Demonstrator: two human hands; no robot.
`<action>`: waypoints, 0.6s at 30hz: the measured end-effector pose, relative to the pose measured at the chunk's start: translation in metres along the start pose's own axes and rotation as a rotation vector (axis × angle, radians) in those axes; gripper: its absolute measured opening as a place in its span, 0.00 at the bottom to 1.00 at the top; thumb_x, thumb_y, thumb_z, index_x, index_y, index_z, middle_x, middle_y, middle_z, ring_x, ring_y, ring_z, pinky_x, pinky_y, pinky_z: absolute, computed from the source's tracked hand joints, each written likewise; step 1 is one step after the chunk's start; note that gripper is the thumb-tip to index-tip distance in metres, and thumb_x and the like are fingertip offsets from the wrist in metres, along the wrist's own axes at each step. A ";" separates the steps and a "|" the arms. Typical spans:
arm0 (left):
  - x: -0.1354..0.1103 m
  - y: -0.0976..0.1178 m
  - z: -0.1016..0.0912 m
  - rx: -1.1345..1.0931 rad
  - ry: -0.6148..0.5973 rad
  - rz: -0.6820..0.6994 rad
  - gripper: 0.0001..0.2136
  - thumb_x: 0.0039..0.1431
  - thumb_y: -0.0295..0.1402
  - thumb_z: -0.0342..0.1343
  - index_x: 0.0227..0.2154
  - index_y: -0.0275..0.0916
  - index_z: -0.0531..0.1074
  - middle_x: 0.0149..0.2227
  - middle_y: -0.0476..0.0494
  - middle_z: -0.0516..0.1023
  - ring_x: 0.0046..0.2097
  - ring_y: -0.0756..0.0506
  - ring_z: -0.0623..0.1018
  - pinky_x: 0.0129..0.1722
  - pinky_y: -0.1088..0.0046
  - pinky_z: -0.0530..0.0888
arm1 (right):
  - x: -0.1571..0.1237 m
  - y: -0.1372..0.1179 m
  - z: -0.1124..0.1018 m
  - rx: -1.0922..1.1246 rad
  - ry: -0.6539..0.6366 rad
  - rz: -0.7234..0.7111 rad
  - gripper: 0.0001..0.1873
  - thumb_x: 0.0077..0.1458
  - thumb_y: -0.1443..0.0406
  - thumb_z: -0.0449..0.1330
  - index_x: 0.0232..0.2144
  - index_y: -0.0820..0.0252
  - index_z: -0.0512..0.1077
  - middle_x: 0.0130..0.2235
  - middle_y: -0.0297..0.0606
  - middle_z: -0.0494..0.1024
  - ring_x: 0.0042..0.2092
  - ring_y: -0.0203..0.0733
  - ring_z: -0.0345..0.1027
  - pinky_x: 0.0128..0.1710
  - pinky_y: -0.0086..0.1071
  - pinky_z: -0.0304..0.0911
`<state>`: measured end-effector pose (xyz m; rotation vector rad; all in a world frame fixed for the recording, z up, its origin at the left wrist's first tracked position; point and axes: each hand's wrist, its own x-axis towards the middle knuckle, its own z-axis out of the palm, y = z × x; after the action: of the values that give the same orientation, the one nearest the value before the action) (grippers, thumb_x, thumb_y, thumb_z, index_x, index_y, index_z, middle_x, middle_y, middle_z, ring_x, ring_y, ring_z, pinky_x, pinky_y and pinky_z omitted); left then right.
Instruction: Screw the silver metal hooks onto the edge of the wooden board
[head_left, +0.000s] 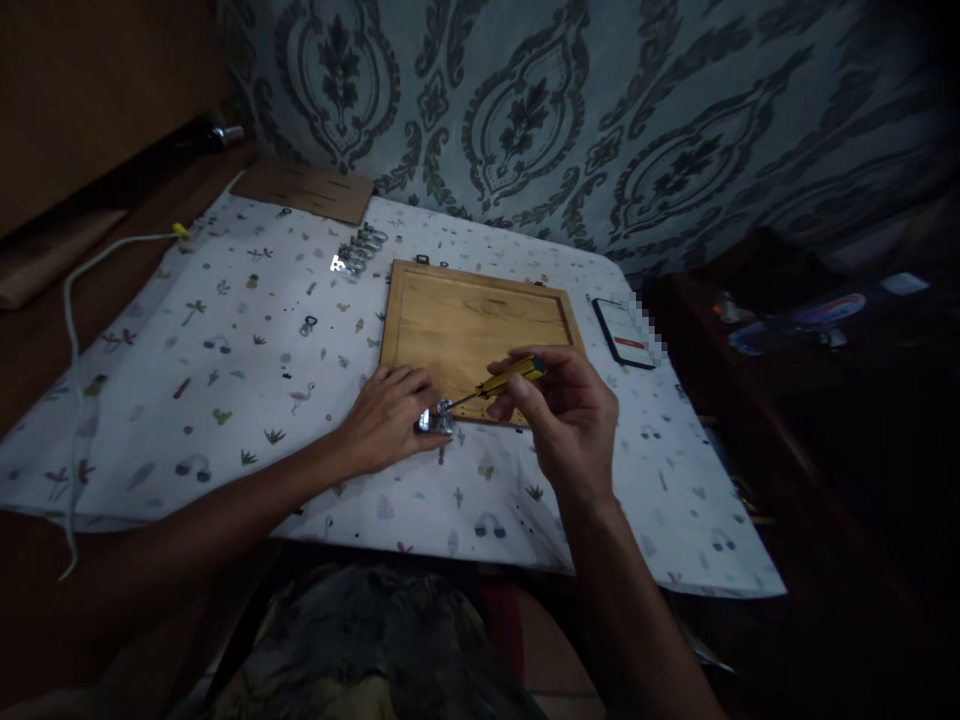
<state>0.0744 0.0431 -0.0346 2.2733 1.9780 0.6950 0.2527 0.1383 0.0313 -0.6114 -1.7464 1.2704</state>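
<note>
A wooden board [480,320] lies flat on a patterned white cloth [225,400]. My right hand [566,410] is closed around a yellow-handled screwdriver [510,377], whose tip points down-left at a small shiny metal fitting [435,420] at the board's near edge. My left hand [386,415] rests on the cloth and pinches that fitting against the board edge.
Several more metal fittings [360,250] lie near the board's far left corner. A phone [624,332] with a lit screen sits right of the board. A brown cardboard piece [304,188] lies at the back. A white cable [82,280] runs along the left.
</note>
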 end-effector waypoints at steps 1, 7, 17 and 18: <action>0.000 0.000 0.000 0.000 -0.006 -0.003 0.18 0.61 0.46 0.66 0.44 0.36 0.77 0.43 0.41 0.78 0.47 0.38 0.76 0.49 0.59 0.69 | 0.000 -0.001 -0.001 -0.010 -0.017 -0.008 0.17 0.56 0.53 0.71 0.42 0.56 0.77 0.38 0.35 0.85 0.23 0.31 0.75 0.26 0.28 0.76; 0.001 0.001 -0.001 -0.019 -0.025 -0.016 0.18 0.62 0.47 0.65 0.46 0.37 0.77 0.44 0.40 0.78 0.48 0.37 0.76 0.49 0.57 0.69 | 0.000 -0.001 -0.001 -0.066 0.007 -0.028 0.15 0.56 0.53 0.72 0.39 0.55 0.79 0.39 0.35 0.84 0.21 0.30 0.71 0.21 0.27 0.73; 0.001 0.001 -0.001 0.009 -0.026 -0.010 0.18 0.61 0.47 0.66 0.44 0.37 0.77 0.43 0.41 0.78 0.47 0.38 0.76 0.49 0.59 0.68 | -0.003 0.002 0.002 -0.066 0.160 -0.065 0.14 0.54 0.55 0.73 0.34 0.56 0.77 0.34 0.33 0.81 0.22 0.30 0.70 0.22 0.27 0.73; 0.002 0.001 -0.002 0.011 -0.031 -0.014 0.19 0.61 0.47 0.67 0.44 0.36 0.77 0.43 0.41 0.78 0.48 0.38 0.76 0.49 0.59 0.68 | -0.003 0.002 0.002 -0.060 0.168 -0.074 0.13 0.54 0.56 0.73 0.35 0.56 0.77 0.34 0.33 0.81 0.22 0.30 0.70 0.22 0.26 0.72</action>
<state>0.0749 0.0440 -0.0324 2.2597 1.9875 0.6454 0.2526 0.1356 0.0277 -0.6627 -1.6576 1.0876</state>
